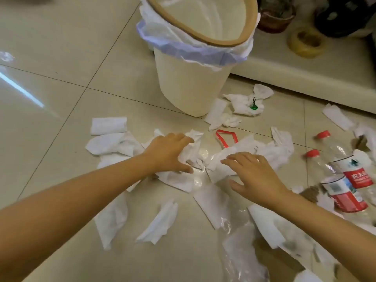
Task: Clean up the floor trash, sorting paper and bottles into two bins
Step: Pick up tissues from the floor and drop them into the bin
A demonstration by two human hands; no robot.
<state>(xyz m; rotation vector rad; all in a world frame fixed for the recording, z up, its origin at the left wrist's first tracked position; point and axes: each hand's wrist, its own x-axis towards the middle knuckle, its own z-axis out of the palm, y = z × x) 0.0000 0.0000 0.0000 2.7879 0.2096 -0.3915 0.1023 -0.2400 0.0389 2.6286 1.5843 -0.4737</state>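
Head: two bottles (pixel 345 180), red labels, white Chinese characters.

Far centre: the lined bin (pixel 189 86) stands just beyond my hands, blocking a straight reach forward.
Far left: bare floor tiles (pixel 50 58) beside the bin, room to pass.
Right: two plastic bottles (pixel 343 180) lie side by side, crowding my right hand (pixel 254 174).
Far right: a raised ledge (pixel 305 78) walls off that side.
Near centre: tissues (pixel 158 222) scattered, with tile gaps between them.
Under my left hand (pixel 168 153): crumpled paper (pixel 193 151) heaped thickly.
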